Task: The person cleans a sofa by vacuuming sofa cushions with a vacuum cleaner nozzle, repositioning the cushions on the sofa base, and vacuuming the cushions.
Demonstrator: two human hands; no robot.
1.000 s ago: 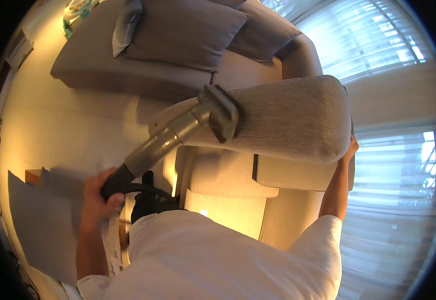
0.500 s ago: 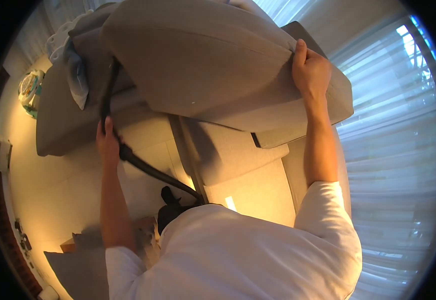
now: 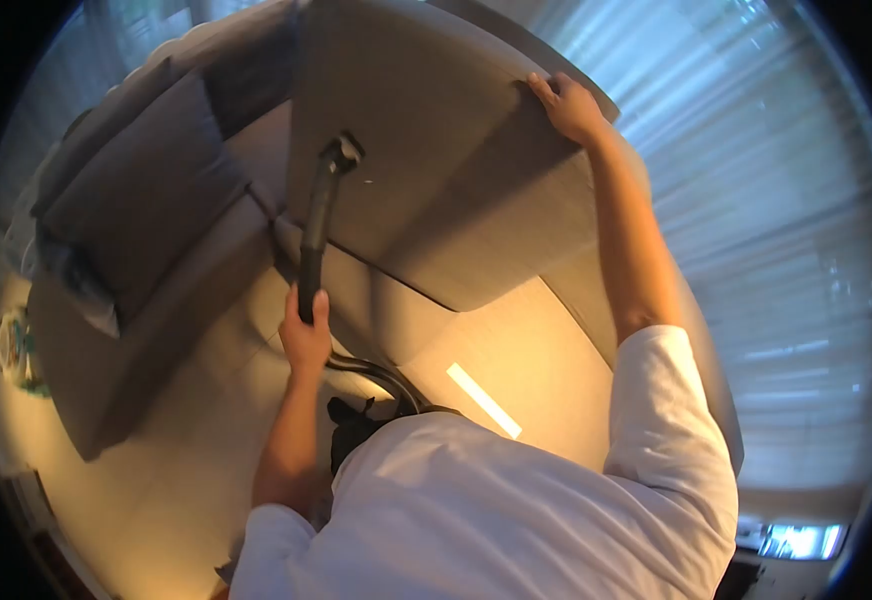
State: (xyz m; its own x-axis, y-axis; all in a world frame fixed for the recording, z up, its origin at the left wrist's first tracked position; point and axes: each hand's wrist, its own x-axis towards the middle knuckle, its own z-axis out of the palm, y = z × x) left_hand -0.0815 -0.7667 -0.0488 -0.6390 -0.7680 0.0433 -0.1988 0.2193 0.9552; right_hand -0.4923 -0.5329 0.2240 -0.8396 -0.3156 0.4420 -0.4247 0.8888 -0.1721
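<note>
My left hand [image 3: 306, 338] is closed round the black handle of a vacuum cleaner wand [image 3: 322, 212]. The wand points upward, and its small nozzle [image 3: 342, 150] is in front of the broad face of a large grey-brown sofa cushion [image 3: 436, 150]; whether it touches the fabric I cannot tell. A black hose [image 3: 381, 372] bends from below that hand back toward my waist. At the cushion's upper right edge, my right hand [image 3: 571, 110] grips the cushion, which stands tilted up from the sofa. Its fingers are partly hidden behind the edge.
The sofa seat [image 3: 546, 345] lies below the cushion, with a bright strip of light on it. To the left are another sofa section and a grey back pillow [image 3: 146, 190]. Sheer curtains [image 3: 766, 300] hang along the right. Pale floor [image 3: 176, 480] shows lower left.
The wand has swung right, and its nozzle now shows against the cushion's face. The cushion is more upright. My right hand appears farther left, and the view has turned.
</note>
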